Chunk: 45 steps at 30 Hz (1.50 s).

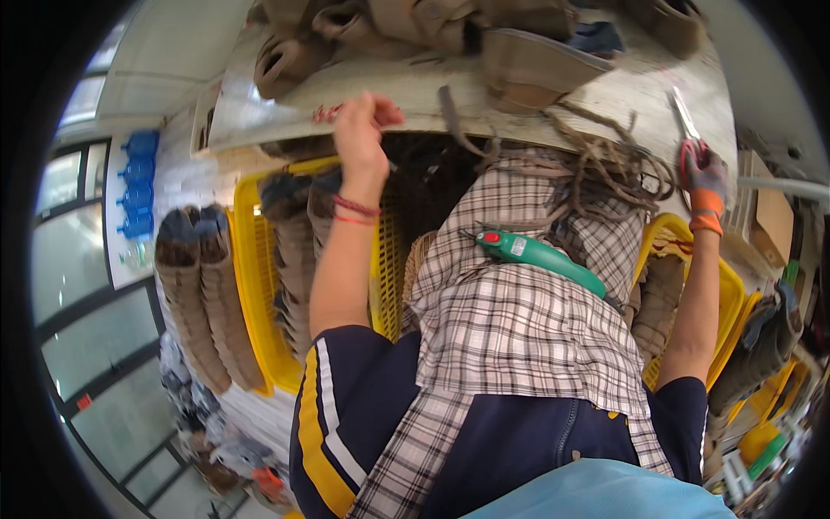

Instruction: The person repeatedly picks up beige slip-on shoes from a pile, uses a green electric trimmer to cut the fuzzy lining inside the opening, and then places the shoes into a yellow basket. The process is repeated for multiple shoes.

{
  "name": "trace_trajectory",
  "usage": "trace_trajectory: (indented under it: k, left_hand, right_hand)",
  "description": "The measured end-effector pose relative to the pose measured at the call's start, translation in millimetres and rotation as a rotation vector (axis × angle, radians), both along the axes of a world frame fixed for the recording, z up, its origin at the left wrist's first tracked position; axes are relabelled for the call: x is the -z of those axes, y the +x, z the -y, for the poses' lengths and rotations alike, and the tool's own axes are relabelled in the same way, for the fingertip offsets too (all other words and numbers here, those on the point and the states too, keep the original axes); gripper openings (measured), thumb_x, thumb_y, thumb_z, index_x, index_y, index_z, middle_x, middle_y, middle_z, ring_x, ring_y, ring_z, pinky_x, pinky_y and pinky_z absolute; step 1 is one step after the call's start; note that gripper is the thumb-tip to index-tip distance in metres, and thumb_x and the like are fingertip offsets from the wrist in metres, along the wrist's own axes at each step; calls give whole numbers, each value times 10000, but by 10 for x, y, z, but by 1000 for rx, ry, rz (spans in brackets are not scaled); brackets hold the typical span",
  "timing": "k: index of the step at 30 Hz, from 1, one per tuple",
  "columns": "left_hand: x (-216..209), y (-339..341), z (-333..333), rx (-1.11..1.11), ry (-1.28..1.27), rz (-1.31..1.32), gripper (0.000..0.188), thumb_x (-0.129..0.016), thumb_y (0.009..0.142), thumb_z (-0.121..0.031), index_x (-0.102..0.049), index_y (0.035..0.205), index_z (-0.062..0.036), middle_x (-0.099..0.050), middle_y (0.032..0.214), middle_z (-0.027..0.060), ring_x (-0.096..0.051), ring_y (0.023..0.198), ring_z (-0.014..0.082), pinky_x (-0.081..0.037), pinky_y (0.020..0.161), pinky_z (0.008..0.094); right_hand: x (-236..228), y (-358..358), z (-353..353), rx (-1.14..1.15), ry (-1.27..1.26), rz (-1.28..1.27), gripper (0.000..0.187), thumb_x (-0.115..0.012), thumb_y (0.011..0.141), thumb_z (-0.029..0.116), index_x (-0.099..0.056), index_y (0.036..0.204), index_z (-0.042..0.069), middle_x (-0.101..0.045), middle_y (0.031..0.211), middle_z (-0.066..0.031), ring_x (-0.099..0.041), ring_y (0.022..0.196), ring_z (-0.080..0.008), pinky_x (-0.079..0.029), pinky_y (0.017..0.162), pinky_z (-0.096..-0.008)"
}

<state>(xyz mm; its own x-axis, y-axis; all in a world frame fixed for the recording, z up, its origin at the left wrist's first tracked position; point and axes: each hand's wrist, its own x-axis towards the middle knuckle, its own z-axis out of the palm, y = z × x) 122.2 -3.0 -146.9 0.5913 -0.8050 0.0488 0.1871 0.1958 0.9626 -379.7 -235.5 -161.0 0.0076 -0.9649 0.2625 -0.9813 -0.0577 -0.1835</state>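
My left hand (363, 130) is raised over the table's near edge, bare and slightly blurred, its fingers loosely apart with nothing visible in them. Some red string (327, 113) lies beside it on the tabletop. My right hand (709, 180), in a grey and orange glove, rests at the table's right end, closed on red-handled scissors (684, 117) whose blades point away from me. Across my lap, over a checked apron (510, 320), lies a green handheld tool (553, 264) with a red button. A tangle of brown laces (605, 164) hangs from the table edge onto my knees.
Several brown boots (545, 69) stand along the pale table (389, 82). A yellow basket (251, 259) of boots is at my left, with a pair of tall boots (207, 285) outside it. Another yellow basket (731, 298) sits at my right. Blue water bottles (138, 182) stand by the wall.
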Motion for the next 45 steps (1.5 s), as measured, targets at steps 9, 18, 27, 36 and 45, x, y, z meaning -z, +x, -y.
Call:
trace_trajectory:
  k: [9, 18, 27, 36, 45]
  left_hand:
    - [3032, -555, -1067, 709, 1234, 874, 343, -494, 873, -240, -594, 1119, -23, -639, 1043, 122, -626, 905, 276, -496, 792, 390]
    - [3163, -313, -1090, 249, 1134, 695, 350, -493, 876, -251, -592, 1135, -39, -611, 1105, 133, -596, 987, 259, -471, 836, 371]
    - [3867, -811, -1743, 635, 1125, 611, 357, -492, 879, -262, -590, 1152, -54, -584, 1168, 144, -565, 1068, 242, -446, 880, 352]
    - [2538, -888, -693, 805, 815, -679, 378, -470, 902, -290, -540, 1223, -102, -513, 1266, 139, -542, 1083, 247, -456, 877, 346]
    - [2909, -1362, -759, 746, 1236, 121, 404, -475, 886, -301, -533, 1228, -94, -491, 1283, 160, -532, 1100, 259, -461, 875, 355]
  right_hand:
    - [-157, -60, 151, -67, -141, 186, 528, -682, 757, 446, -633, 1096, 44, -603, 984, -151, -572, 921, -273, -439, 848, -359]
    - [-445, 57, -180, -6, -131, 236, 473, -700, 774, 372, -644, 1057, -2, -613, 1030, -143, -582, 957, -243, -429, 867, -329]
    - [-408, -129, -127, -134, -110, 508, 387, -689, 803, 287, -648, 1051, -8, -654, 981, -109, -600, 889, -198, -437, 837, -295]
    - [-474, -15, -202, -31, -152, 289, 369, -697, 794, 287, -662, 1032, 6, -629, 989, -110, -583, 907, -200, -425, 849, -299]
    - [-522, 48, -256, -69, -135, 411, 381, -721, 783, 222, -629, 1066, -15, -605, 1047, -103, -582, 937, -179, -445, 858, -288]
